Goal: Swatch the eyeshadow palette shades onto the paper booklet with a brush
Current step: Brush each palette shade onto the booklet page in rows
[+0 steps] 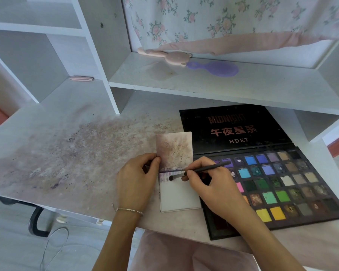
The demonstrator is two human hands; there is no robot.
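A small paper booklet (179, 196) lies open on the desk, its upper page stained purple-brown and its lower page mostly white with purple strokes at the top left. My left hand (135, 180) pinches the booklet's left edge at the fold. My right hand (209, 182) grips a dark-handled brush (204, 170), whose tip touches the lower page near the purple strokes. Just right of the booklet the black eyeshadow palette (282, 180) lies open, with several coloured pans and its lid folded back. My right forearm covers the palette's lower left pans.
The white desk (67, 153) is smeared with purple-brown powder on the left. A shelf (223, 85) overhangs the palette lid and holds a pink bear-shaped comb (164, 54) and a purple hairbrush (215, 68). A pink clip (81, 78) sits in the left cubby.
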